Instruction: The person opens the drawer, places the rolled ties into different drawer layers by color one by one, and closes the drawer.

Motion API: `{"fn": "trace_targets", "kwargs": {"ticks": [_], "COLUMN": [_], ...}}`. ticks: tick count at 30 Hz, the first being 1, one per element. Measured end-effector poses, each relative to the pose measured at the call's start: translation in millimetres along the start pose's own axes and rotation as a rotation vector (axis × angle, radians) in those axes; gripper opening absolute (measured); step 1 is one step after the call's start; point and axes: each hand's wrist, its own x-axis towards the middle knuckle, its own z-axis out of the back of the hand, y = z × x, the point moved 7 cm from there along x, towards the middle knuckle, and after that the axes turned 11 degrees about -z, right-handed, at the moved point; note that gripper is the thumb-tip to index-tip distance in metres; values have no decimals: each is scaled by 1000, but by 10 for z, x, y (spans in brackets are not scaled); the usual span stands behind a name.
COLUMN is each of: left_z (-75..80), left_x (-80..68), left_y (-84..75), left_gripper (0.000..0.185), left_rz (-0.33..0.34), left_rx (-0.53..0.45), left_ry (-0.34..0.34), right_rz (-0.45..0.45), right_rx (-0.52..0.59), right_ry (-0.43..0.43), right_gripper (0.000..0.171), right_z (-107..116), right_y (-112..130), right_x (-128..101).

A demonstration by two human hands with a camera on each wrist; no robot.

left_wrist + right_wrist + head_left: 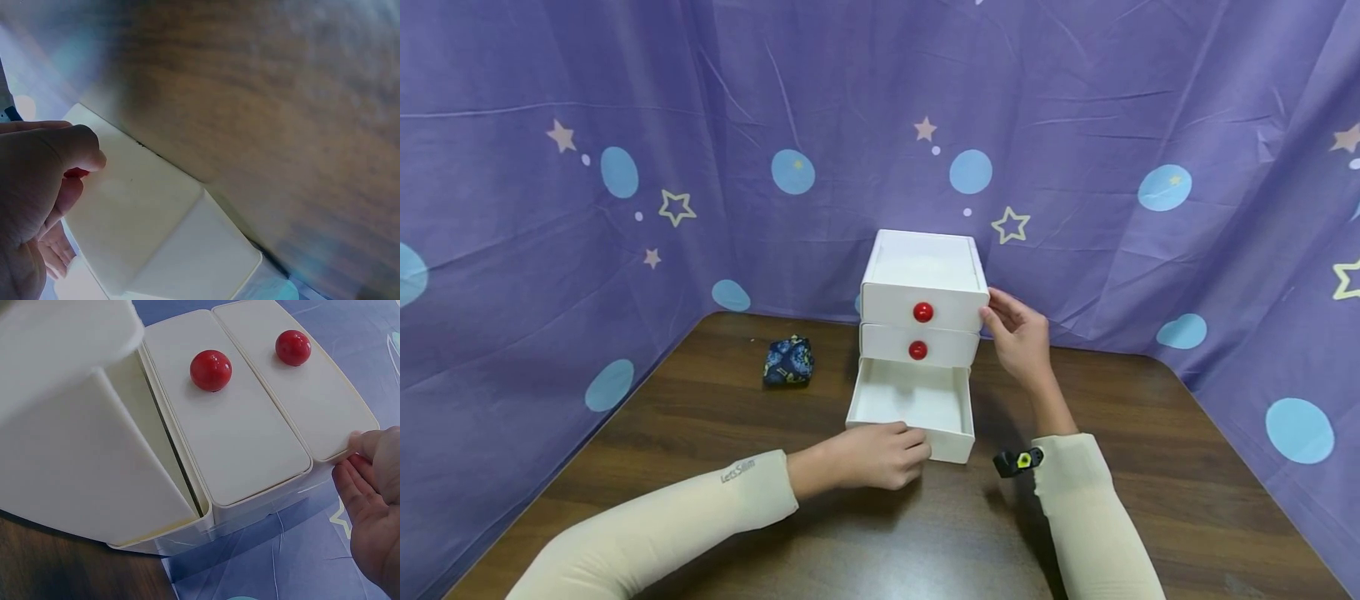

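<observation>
Drawers (921, 333) stand at the table's (715, 417) back edge; my left hand (872, 454) curls round the pulled-out bottom drawer's (913, 408) front, and my right hand's (1018, 337) fingers press the cabinet's side. I judge that pulling harder could slide the drawer fully out.

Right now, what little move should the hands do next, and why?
Probably the left hand pulls the bottom drawer a little further: it grips the drawer's front, the drawer is already out and looks empty, and the right hand steadies the white drawer box.
</observation>
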Motion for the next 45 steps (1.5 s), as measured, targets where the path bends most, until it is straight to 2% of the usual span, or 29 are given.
{"fn": "trace_targets", "kwargs": {"ticks": [29,40,45], "left_z": [204,276,294], "left_x": [8,16,15], "left_y": [-108,-131,-140], "left_gripper": [31,27,28], "left_rz": [-16,-29,-37], "left_rx": [9,14,11], "left_ry": [-69,-73,-55], "right_rz": [10,6,19], "right_rx": [-5,3,-5], "right_ry": [0,2,3], "right_gripper": [36,36,35], "right_z": [-6,5,-9], "right_y": [1,10,32], "right_x": [3,-2,-11]}}
